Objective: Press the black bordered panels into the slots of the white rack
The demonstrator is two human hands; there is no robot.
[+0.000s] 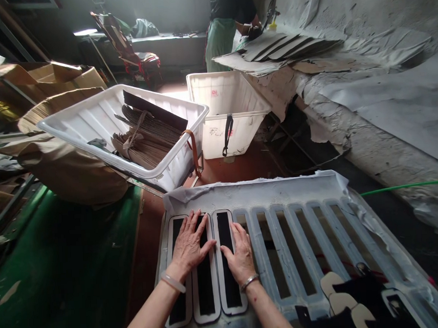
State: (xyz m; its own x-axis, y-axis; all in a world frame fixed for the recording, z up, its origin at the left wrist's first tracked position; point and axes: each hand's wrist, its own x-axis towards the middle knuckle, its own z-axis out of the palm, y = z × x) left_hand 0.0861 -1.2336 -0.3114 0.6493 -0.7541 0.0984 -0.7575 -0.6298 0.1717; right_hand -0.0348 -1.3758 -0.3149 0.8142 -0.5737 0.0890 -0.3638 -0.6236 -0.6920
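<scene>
Three long black strips with pale rounded borders lie side by side on a grey slotted frame (pixel 269 215). My left hand (pixel 192 243) rests flat, fingers spread, across the left strip (pixel 178 308) and the middle strip (pixel 206 297). On the right strip (pixel 231 290) lies my right hand (pixel 240 253), its fingers stretched along the right border and its thumb on the black part. Neither hand grips anything. Parts of the strips under my palms and fingers are hidden.
Black pieces with cream rounded tabs (pixel 342 302) lie at the frame's lower right. Beyond it stand a white tub (pixel 161 174) of bundled brown strips and another white tub (pixel 235 133). A person (pixel 221 36) stands behind. A green surface (pixel 81 269) lies left.
</scene>
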